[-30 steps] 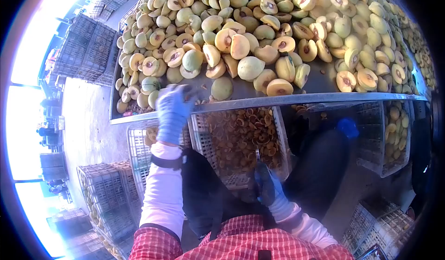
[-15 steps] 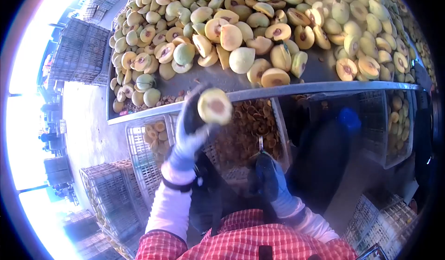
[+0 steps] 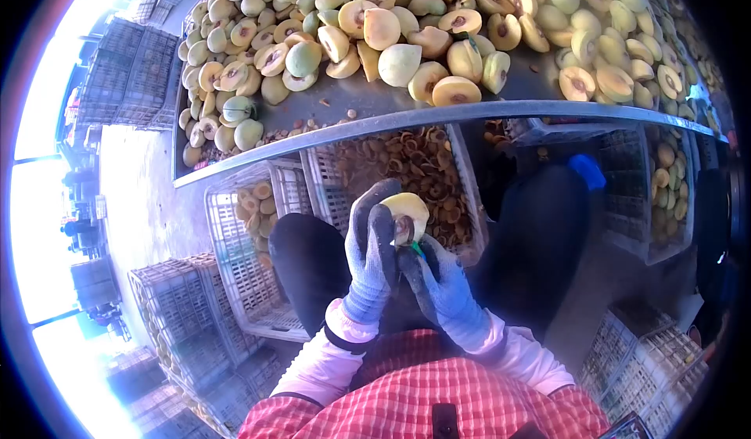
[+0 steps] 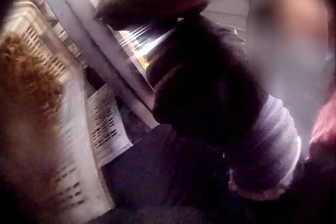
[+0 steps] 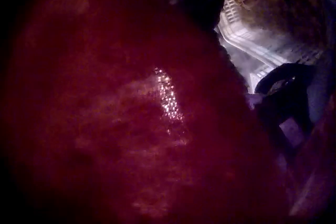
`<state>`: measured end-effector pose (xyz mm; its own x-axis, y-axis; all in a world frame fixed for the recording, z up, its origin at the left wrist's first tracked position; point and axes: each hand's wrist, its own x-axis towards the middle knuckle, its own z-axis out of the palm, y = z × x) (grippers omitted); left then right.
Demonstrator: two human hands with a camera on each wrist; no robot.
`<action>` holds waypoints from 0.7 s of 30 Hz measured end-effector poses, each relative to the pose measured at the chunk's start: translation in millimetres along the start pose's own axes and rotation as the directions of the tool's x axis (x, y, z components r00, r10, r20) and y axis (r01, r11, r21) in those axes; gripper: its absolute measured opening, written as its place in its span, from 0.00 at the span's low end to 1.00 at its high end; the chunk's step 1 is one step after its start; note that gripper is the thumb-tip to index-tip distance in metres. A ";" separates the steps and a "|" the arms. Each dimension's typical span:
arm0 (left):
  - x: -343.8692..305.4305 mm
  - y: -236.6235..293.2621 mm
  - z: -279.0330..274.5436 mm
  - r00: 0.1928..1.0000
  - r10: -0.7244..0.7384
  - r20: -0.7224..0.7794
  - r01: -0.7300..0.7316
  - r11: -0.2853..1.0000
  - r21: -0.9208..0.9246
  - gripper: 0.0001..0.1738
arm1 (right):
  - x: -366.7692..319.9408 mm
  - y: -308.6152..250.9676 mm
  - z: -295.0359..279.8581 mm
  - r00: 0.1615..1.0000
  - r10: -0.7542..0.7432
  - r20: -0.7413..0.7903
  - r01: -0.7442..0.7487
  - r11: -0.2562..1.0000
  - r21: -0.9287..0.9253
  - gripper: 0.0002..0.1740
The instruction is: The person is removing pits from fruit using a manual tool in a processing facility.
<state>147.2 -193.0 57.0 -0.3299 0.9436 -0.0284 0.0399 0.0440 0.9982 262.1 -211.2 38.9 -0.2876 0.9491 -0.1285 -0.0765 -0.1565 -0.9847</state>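
Observation:
In the head view, both gloved hands meet in front of the person's lap. My left hand [image 3: 366,255] grips a peach half [image 3: 415,208], its cut face with the brown pit hollow turned toward the right hand. The right hand [image 3: 447,290] holds a small tool with a green part [image 3: 418,250] right at the lower edge of the peach half; its metal tip is hidden. Dark gloved fingers overlap in the left wrist view, with the fruit out of sight. Red cloth [image 5: 105,103] fills most of the right wrist view.
A metal table [image 3: 313,106] heaped with halved peaches [image 3: 399,63] stands in front, its raised rim nearest the hands. Below it, a white crate [image 3: 319,181] holds brown scraps. Another crate [image 3: 235,271] at left holds peach pieces. Stacked crates [image 3: 168,306] stand further left.
My left hand has come back from the table edge with a peach half and now brings it against the tool. The right hand has moved slightly up to meet it.

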 end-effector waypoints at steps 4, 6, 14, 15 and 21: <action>-8.8 1.4 6.3 0.997 0.065 -0.049 -0.063 0.997 0.036 0.27 | -6.1 15.5 -2.5 1.000 0.014 -0.017 -0.014 0.999 -0.041 0.15; -10.8 -0.9 6.7 0.993 0.110 -0.049 -0.108 0.993 0.051 0.25 | -8.0 23.5 -0.2 0.999 -0.023 -0.041 0.022 0.999 -0.036 0.15; -13.1 -0.9 10.6 0.997 0.070 0.014 -0.070 0.997 -0.010 0.19 | -16.8 12.6 -9.9 0.988 -0.148 -0.037 0.145 0.987 -0.070 0.15; -14.3 -2.3 9.8 0.999 0.030 0.020 -0.030 0.999 -0.031 0.18 | -21.3 29.2 -6.0 0.991 -0.098 -0.089 0.096 0.995 -0.025 0.15; -9.0 -5.2 12.3 0.994 -0.027 0.108 0.032 0.998 -0.048 0.21 | -26.5 35.1 -5.0 0.982 -0.110 -0.157 0.101 0.993 -0.064 0.13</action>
<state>161.6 -197.7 51.4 -0.2272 0.9720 -0.0604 -0.0162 0.0582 0.9982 271.8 -240.5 7.2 -0.1244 0.9916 -0.0363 -0.0437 -0.0420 -0.9982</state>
